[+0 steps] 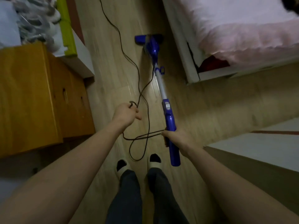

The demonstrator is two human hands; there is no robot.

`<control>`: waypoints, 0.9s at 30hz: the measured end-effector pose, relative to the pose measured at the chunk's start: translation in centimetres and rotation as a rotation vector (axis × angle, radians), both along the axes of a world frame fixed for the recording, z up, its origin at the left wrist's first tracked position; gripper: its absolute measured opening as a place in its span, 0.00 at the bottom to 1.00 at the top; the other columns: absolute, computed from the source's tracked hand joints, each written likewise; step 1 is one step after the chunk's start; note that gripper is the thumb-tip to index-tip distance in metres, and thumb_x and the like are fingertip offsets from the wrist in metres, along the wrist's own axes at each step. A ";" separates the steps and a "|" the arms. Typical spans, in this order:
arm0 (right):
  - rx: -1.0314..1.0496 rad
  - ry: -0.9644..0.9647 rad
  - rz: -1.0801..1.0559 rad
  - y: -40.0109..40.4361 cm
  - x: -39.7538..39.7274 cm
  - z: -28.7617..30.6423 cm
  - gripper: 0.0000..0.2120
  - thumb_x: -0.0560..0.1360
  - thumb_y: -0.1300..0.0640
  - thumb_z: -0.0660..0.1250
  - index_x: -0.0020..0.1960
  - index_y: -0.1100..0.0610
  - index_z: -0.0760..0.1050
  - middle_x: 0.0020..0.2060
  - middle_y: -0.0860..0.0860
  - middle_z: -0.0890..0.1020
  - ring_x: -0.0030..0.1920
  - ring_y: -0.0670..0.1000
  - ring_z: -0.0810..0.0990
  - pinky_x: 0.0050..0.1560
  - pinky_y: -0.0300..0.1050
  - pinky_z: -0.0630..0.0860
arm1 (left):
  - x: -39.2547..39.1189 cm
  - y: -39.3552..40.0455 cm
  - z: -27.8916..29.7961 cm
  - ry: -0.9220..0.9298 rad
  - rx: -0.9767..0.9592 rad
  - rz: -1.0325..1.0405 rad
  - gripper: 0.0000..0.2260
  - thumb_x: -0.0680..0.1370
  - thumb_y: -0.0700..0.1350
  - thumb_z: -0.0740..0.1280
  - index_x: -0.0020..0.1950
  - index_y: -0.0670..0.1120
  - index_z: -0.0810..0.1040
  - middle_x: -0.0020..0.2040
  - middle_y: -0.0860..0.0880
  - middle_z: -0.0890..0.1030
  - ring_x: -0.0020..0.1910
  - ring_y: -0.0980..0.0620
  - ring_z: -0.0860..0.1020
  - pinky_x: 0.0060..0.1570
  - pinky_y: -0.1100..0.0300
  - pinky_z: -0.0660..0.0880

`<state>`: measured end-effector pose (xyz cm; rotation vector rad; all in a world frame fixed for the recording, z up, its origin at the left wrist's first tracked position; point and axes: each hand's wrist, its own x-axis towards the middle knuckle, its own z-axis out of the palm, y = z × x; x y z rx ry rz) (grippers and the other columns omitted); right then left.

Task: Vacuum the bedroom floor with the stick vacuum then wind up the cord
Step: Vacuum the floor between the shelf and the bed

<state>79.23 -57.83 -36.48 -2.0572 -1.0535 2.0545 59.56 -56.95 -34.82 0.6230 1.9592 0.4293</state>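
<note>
From the head camera we see our right hand (175, 139) curled round the blue handle of the stick vacuum (161, 88), whose head sits on the wooden floor (113, 70) just beside the bed (234, 38) frame's near corner. Our left hand (127, 114) pinches a loop of the black cord (129, 59), which trails across the floor between the yellow boxes (32, 97) and the vacuum.

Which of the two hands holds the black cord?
The left hand grips the black cord; the right hand grips the blue vacuum handle instead.
</note>
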 end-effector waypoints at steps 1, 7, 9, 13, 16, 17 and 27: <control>-0.008 -0.017 -0.012 -0.5 -0.2 -1.8 0.12 0.72 0.62 0.71 0.52 0.55 0.71 0.38 0.54 0.80 0.35 0.49 0.80 0.33 0.40 0.76 | -0.5 0.0 -1.6 0.039 0.009 -0.013 0.13 0.83 0.45 0.53 0.49 0.44 0.77 0.37 0.49 0.83 0.37 0.58 0.75 0.35 0.67 0.65; -0.010 -0.238 -0.039 -4.6 -0.7 -16.9 0.10 0.72 0.64 0.69 0.52 0.61 0.74 0.41 0.56 0.81 0.39 0.51 0.79 0.36 0.40 0.74 | -1.0 -2.5 -16.0 0.211 -0.024 -0.291 0.15 0.83 0.45 0.52 0.52 0.41 0.77 0.42 0.44 0.84 0.46 0.45 0.80 0.50 0.54 0.76; 0.008 -0.270 -0.029 -6.0 -0.5 -21.8 0.07 0.72 0.63 0.69 0.50 0.61 0.75 0.37 0.55 0.80 0.36 0.50 0.78 0.31 0.38 0.71 | -0.5 -3.6 -21.2 0.233 -0.055 -0.374 0.16 0.83 0.46 0.51 0.56 0.40 0.76 0.46 0.42 0.83 0.50 0.43 0.79 0.52 0.51 0.75; 0.059 -0.280 -0.012 -8.7 0.4 -29.9 0.07 0.73 0.61 0.70 0.46 0.63 0.74 0.36 0.55 0.79 0.35 0.51 0.77 0.33 0.39 0.70 | 0.6 -5.8 -30.4 0.299 -0.087 -0.548 0.14 0.82 0.47 0.52 0.54 0.41 0.74 0.51 0.41 0.81 0.49 0.42 0.78 0.44 0.55 0.73; 0.110 -0.317 -0.013 -9.7 1.5 -35.5 0.09 0.73 0.60 0.71 0.45 0.66 0.75 0.35 0.57 0.79 0.34 0.51 0.76 0.32 0.38 0.70 | 1.8 -6.5 -37.4 0.384 -0.133 -0.730 0.15 0.80 0.54 0.57 0.57 0.44 0.74 0.54 0.44 0.79 0.52 0.43 0.77 0.41 0.57 0.69; 0.121 -0.322 -0.015 -9.8 2.0 -37.6 0.09 0.73 0.60 0.71 0.45 0.66 0.75 0.35 0.57 0.79 0.34 0.50 0.75 0.32 0.38 0.70 | 2.4 -6.6 -39.9 0.392 -0.167 -0.790 0.18 0.79 0.57 0.58 0.60 0.45 0.73 0.56 0.45 0.78 0.54 0.44 0.77 0.42 0.57 0.68; 0.247 -0.262 -0.030 -8.5 2.1 -47.7 0.09 0.72 0.62 0.70 0.38 0.57 0.70 0.32 0.53 0.75 0.34 0.49 0.73 0.33 0.34 0.71 | 7.6 -7.7 -52.9 0.484 -0.243 -0.839 0.30 0.71 0.49 0.72 0.67 0.42 0.63 0.64 0.42 0.66 0.60 0.43 0.71 0.45 0.53 0.68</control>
